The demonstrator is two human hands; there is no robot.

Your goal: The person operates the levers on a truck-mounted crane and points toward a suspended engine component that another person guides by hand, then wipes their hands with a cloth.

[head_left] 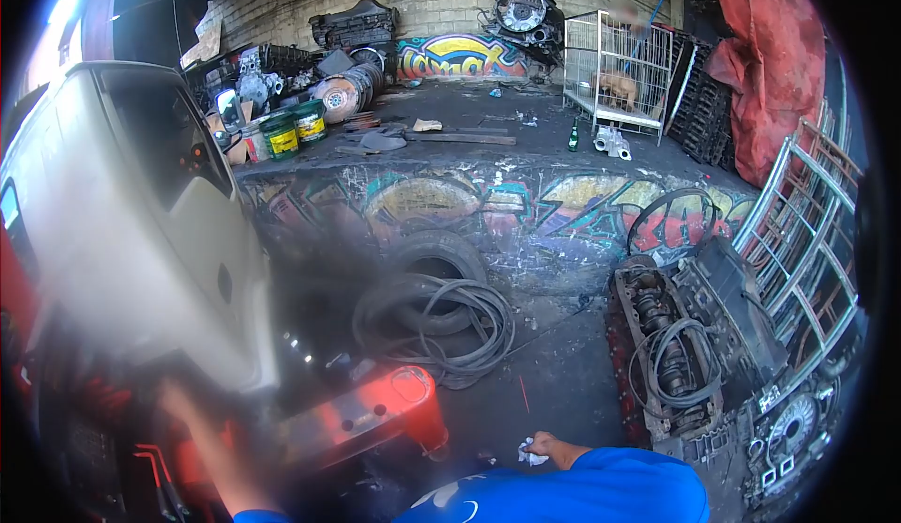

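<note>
The white vehicle cab [141, 232] fills the space left of the grip, and the red machine part [375, 415] with its round cap sits just below and left of it. The engine block [671, 354] lies off to its right. The right hand [554, 450] is closed loosely round a crumpled white rag [531, 452], bunched at the fingertips. The left hand [202, 438] is a raised blur; I cannot tell whether it is open or closed. Wiping likely goes best with the rag gathered tighter and the blurred arm steadied.
</note>
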